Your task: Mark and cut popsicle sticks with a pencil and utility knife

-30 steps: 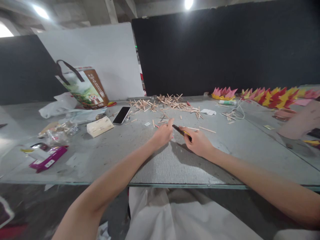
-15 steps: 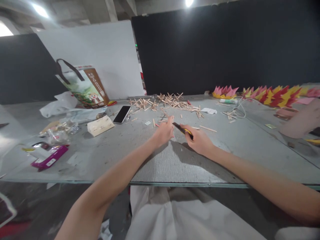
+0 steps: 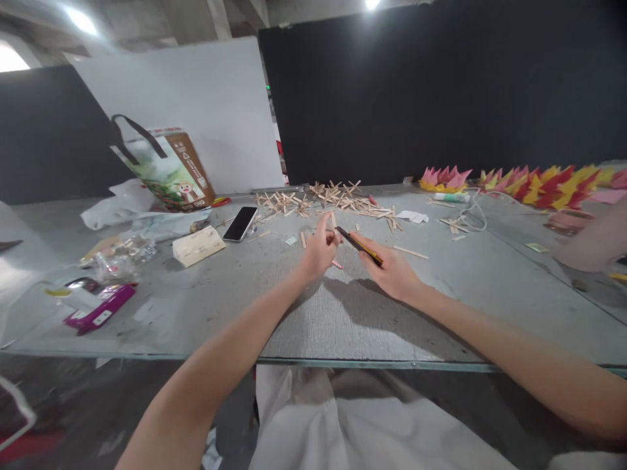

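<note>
My right hand is closed around a black and yellow box cutter, its tip pointing up and left. The tip lies close to a short wooden stick that sticks up from my left hand. That hand's fingers are pinched on the stick, with the index finger raised along it. Below the fingers pokes a small pinkish-red end of something I cannot make out. Behind my hands lies a heap of wooden sticks, many joined in star-like crosses.
Left on the grey table are a phone, a cream block, a shopping bag and a purple packet. At the right stand folded paper pieces, a white cable and a loose stick.
My left hand has turned, so the wooden stick now shows upright above its fingers. The box cutter has tilted slightly and shows more of its yellow side.
</note>
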{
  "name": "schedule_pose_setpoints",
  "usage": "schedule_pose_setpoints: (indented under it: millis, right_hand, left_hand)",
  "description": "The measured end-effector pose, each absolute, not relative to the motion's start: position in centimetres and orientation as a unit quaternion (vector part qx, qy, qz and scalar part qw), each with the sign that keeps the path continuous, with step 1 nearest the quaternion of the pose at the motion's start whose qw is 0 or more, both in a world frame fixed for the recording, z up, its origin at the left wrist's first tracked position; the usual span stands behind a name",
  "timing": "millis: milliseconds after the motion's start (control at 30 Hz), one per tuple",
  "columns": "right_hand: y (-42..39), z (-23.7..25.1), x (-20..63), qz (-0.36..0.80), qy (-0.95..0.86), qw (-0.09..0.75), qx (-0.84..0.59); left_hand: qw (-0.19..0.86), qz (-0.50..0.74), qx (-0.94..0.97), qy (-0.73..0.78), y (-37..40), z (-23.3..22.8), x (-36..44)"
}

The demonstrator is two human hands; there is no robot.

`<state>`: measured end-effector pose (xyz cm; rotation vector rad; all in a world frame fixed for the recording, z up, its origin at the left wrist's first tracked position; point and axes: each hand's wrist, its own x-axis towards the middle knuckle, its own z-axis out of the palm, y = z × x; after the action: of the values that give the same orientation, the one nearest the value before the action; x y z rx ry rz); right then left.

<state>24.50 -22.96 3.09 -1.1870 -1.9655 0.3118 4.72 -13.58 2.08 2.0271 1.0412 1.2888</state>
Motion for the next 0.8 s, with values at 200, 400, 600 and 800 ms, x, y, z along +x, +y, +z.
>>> schedule_pose_setpoints:
  millis: [200,400,600,800]
  right_hand:
    - [-22.8,2.9,24.3,0.117,-0.766,0.370,-0.513]
    - [-23.4,3.7,24.1,0.112,-0.782,0.367,-0.492]
    - [-23.4,2.7,24.3,0.089,-0.778,0.371,-0.499]
    - [-24.0,2.4,24.2,0.091,-0.770,0.372,-0.510]
  left_hand:
    - [0.337,0.482,0.708,0.390,-13.2,1.6,5.4]
    - [0.353,0.465,0.714,0.386,-13.8,2.1,5.5]
    - [0.299,0.435,0.757,0.386,-14.7,2.5,5.1]
    - [0.220,0.394,0.804,0.388,-14.9,2.9,4.7]
